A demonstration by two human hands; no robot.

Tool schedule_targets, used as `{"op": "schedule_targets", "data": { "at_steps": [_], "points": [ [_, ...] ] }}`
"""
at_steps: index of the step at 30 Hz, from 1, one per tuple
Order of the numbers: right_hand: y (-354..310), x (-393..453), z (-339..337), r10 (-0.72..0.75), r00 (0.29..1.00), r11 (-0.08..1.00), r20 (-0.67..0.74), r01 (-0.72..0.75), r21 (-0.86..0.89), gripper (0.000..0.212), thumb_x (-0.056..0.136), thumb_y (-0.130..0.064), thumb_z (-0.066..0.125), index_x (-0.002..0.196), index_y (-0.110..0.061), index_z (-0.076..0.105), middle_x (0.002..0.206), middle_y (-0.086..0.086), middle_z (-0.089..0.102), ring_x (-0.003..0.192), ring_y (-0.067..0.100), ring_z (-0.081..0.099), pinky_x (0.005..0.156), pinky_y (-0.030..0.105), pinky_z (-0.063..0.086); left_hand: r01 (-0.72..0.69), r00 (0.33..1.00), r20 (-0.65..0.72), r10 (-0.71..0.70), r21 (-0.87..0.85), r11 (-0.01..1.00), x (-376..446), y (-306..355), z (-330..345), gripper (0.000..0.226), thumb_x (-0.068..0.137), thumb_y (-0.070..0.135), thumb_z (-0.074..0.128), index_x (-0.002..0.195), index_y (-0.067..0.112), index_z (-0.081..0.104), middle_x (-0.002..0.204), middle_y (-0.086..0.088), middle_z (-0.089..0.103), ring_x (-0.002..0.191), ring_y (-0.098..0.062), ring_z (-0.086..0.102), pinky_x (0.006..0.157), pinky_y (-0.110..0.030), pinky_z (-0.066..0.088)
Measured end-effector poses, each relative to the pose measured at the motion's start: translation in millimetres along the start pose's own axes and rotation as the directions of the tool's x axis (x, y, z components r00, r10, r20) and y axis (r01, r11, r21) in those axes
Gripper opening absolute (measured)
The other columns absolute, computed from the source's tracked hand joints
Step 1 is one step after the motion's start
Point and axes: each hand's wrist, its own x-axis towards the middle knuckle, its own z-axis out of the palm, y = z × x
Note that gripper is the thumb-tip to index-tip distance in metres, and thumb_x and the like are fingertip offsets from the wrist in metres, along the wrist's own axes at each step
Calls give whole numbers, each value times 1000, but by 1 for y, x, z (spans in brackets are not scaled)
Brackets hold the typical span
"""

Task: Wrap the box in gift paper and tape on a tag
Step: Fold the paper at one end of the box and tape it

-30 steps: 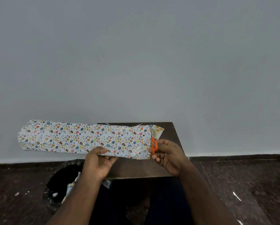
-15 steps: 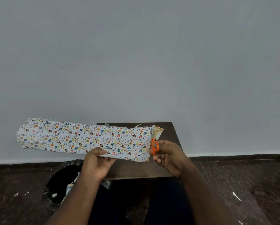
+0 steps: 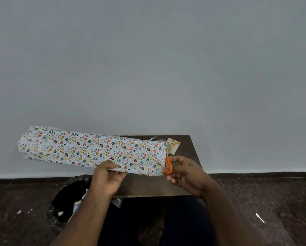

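Head view, forward-down, near hands

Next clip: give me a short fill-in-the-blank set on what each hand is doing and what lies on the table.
1. The left hand grips the near edge of the long box wrapped in patterned ____.
2. The right hand holds scissors with ____ handles at the box's right end.
3. A tag printed with gold ____ lies on the table.

Missing words: paper; orange; balloons

The scissors (image 3: pixel 168 165) show only an orange handle; the wrapped box (image 3: pixel 92 150) hides the blades. The tag (image 3: pixel 173 145) is partly covered, its print unreadable.
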Motion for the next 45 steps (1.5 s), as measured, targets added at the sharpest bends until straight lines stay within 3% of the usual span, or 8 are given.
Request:
{"op": "schedule_targets", "data": {
  "at_steps": [7,16,23,28,33,38,41,45],
  "points": [
    [-3,-4,-11,18,998,997,-61,-23,-70,31,96,1,59,125,-7,62,99,20,72,64,19,61,56,26,50,-19,1000,-7,19,-33,999,9,3,4,21,64,-13,42,71,7,43,128,-24,57,128,-42,54,102,-62,46],
    [-7,-6,-20,100,962,994,-252,-108,-15,44,98,-42,53,109,-3,72,77,12,64,52,17,49,49,24,36,-19,999,-48,17,-38,999,19,-3,1,26,84,-17,35,78,6,45,137,-27,55,127,-43,54,109,-61,43],
    [-12,-13,-13,32,982,999,-184,-35,-13,7,96,-16,63,97,-12,58,73,6,60,53,16,50,46,23,33,-8,999,-47,6,-44,999,19,-4,0,26,86,-17,35,75,5,45,126,-26,57,126,-43,54,105,-59,46],
    [-27,-4,14,-178,956,981,-235,156,-112,14,94,-2,60,97,-16,62,85,9,69,74,22,67,56,30,49,22,999,-37,-22,-9,1000,25,-7,-6,23,76,-17,39,74,5,46,129,-27,57,129,-44,53,109,-62,43],
    [-52,25,48,-432,900,572,-53,228,-788,42,84,-44,78,123,-32,67,116,-12,70,101,8,65,87,32,55,62,996,68,-63,8,998,16,-14,-3,22,67,-17,41,68,4,46,122,-27,66,120,-47,58,96,-61,50],
    [-85,55,73,-212,972,122,101,129,-984,80,70,-64,82,133,-21,61,126,-3,65,115,21,59,92,35,49,105,981,162,-108,23,994,9,-20,-4,24,68,-18,37,67,4,47,115,-30,70,117,-46,61,81,-60,60],
    [-94,67,76,-65,993,71,95,100,-992,65,70,-53,87,121,-20,67,116,-4,67,106,18,62,84,33,51,130,968,210,-138,51,990,8,-21,-6,25,69,-19,37,73,-2,54,116,-28,70,113,-42,64,86,-62,56],
    [-90,69,73,-208,972,57,106,120,-991,51,68,-45,87,111,-25,70,102,-10,64,95,14,59,78,32,52,89,987,95,-130,354,931,16,-14,-8,20,84,-11,54,70,4,56,85,-14,64,88,-25,64,91,-57,57]
  ]
}}
